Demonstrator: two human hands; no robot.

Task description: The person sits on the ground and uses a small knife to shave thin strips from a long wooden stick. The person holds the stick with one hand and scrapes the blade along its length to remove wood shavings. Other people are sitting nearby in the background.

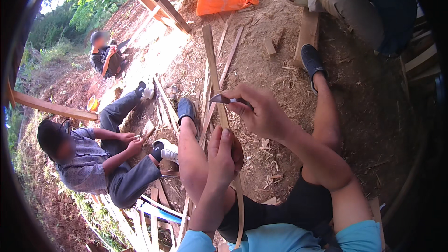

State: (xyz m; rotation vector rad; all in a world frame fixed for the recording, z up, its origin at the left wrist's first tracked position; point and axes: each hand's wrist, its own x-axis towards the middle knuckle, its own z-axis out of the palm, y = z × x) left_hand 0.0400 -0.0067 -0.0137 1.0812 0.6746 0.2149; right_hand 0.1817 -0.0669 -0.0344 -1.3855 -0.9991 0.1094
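Note:
A long, thin wooden strip (213, 65) runs from beyond my feet back toward my lap, passing between my knees. My left hand (223, 155) is closed around it near the middle, thumb on top. Just beyond, my right hand (259, 110) grips a small knife (219, 98); its dark blade points left and lies across the strip. Whether the edge touches the wood I cannot tell. Most of the knife's handle is hidden in my fingers. The near end of the strip bends down by my shirt.
Loose wooden strips (232, 56) and shavings lie on the dirt ahead. A thick timber block (306, 35) stands by my right shoe. An orange bag (219, 1) is farther off. One person (86, 163) sits at left holding wood, another (107, 56) farther back, a third (359, 14) upper right.

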